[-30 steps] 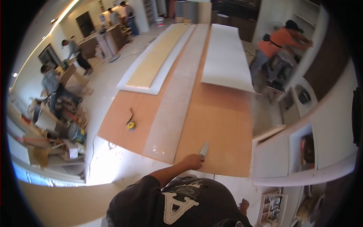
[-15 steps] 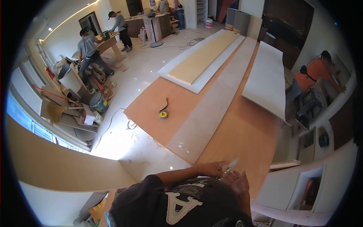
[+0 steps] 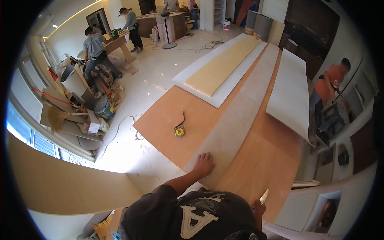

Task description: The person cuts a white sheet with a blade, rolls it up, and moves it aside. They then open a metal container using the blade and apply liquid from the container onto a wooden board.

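Note:
My left hand rests palm down on the near end of a long pale strip, fingers slightly apart and holding nothing. The strip lies over large orange-brown boards. At the lower right, my right hand is closed round a small light-coloured tool, whose pale end points up and away; its exact kind is unclear. A yellow tape measure with a dark strap lies on the board, beyond my left hand.
A yellowish panel lies on a white sheet; another white sheet is to the right. A person in orange stands at the right. Others work at the far left. A cabinet borders the lower right.
My hands have moved apart. The left went from beside the tool onto the pale strip; the right now grips the tool lower right. The person in orange has turned and drawn their arms in.

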{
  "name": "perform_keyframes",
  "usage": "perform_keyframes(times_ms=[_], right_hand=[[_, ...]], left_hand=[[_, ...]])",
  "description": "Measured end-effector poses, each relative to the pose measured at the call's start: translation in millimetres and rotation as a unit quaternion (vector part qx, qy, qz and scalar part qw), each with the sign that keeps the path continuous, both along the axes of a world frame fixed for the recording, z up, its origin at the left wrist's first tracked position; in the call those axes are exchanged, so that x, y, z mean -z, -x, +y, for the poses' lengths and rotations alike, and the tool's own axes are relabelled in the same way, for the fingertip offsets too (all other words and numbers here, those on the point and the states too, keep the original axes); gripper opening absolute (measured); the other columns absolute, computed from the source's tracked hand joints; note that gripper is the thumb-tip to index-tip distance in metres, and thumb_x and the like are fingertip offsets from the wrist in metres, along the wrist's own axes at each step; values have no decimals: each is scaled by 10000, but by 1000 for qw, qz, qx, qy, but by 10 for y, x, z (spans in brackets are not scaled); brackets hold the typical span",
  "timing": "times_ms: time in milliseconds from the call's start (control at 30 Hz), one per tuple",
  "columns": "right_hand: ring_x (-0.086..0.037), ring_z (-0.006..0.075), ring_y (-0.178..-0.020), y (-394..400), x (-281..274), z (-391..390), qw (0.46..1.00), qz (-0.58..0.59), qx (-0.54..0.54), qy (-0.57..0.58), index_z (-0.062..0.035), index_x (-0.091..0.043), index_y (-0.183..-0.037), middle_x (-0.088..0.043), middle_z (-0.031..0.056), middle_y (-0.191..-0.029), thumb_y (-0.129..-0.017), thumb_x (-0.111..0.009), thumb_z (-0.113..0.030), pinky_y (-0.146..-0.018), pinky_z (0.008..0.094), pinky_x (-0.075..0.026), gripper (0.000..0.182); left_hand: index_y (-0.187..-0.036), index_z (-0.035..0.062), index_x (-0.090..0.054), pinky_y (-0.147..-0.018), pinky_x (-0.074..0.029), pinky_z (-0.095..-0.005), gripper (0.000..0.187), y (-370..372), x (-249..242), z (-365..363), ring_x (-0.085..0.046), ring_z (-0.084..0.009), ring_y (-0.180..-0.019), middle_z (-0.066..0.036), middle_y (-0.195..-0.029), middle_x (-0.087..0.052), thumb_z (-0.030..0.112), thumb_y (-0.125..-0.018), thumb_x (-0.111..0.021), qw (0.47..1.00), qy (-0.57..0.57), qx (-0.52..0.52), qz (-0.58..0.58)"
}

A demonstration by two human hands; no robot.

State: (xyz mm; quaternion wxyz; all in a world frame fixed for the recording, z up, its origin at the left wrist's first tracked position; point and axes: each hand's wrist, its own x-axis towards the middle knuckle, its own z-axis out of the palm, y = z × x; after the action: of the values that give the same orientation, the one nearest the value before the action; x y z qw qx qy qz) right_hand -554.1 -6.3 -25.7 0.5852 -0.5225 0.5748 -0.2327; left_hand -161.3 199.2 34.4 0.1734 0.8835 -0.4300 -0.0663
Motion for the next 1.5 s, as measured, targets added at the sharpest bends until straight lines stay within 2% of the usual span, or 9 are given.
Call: perform_keyframes(times_ms=[133,267,333,600,667,1000,1100,1300,1500], right_hand=[[-471,144,-354,-82,-61,49,999,28,38,5,-48,-559,-779,-498,32,-517,-909,-618,-217,-329,305,-363,222],[-488,152,-349,-281,-82,76,984,151,32,92,-28,-563,-781,-496,44,-486,-911,-626,-239,-327,323,-380,256],[-502,155,-354,-446,-457,247,962,235,27,134,-16,-565,-784,-493,46,-475,-913,-629,-247,-332,333,-392,272],[-684,358,-624,-567,-357,325,876,396,38,271,61,-652,-917,-677,200,-707,-877,-570,-388,-622,483,-546,458],[-701,415,-732,-474,-195,267,867,406,27,287,68,-665,-938,-705,228,-795,-868,-559,-399,-707,520,-547,484],[-663,516,-861,-425,-304,263,892,391,4,228,78,-669,-898,-676,323,-863,-850,-572,-420,-779,578,-512,510],[-682,482,-782,-386,-235,275,865,423,-1,270,36,-667,-887,-678,297,-794,-861,-587,-424,-703,569,-530,468],[-680,490,-776,-403,-274,278,872,418,-3,256,41,-658,-906,-681,292,-795,-872,-570,-422,-693,570,-534,472],[-681,491,-833,-399,-304,254,877,408,-26,251,49,-654,-913,-689,288,-842,-876,-560,-385,-748,578,-530,446]], left_hand=[[-1317,-63,-505,-1079,-317,-497,567,-11,61,82,-404,-371,-1318,-238,-1397,-457,336,-920,-579,998,45,18,-43],[-1315,-62,-508,-1085,-310,-492,564,-21,88,90,-402,-358,-1319,-230,-1401,-455,350,-933,-556,998,29,22,-47],[-1316,-60,-509,-1085,-309,-492,562,-43,76,114,-398,-355,-1321,-225,-1398,-457,351,-935,-552,998,38,20,-38],[-1321,-47,-525,-1110,-299,-504,557,-51,70,102,-391,-365,-1335,-221,-1410,-456,358,-940,-557,999,30,9,-14],[-1320,-45,-523,-1104,-302,-509,558,-58,38,82,-396,-367,-1327,-219,-1405,-456,360,-939,-562,1000,15,15,3],[-1320,-39,-501,-1072,-313,-537,579,-46,73,45,-408,-371,-1307,-210,-1374,-462,371,-918,-577,999,28,30,-35],[-1304,-36,-508,-1068,-312,-539,566,-37,126,38,-409,-377,-1298,-211,-1352,-466,372,-917,-576,996,49,30,-64],[-1307,-35,-509,-1088,-291,-543,563,-38,53,48,-403,-371,-1315,-217,-1375,-466,358,-909,-580,999,33,26,-3],[-1287,-24,-530,-1086,-318,-524,533,-9,161,62,-426,-374,-1289,-212,-1346,-489,334,-899,-599,996,70,12,-52]])
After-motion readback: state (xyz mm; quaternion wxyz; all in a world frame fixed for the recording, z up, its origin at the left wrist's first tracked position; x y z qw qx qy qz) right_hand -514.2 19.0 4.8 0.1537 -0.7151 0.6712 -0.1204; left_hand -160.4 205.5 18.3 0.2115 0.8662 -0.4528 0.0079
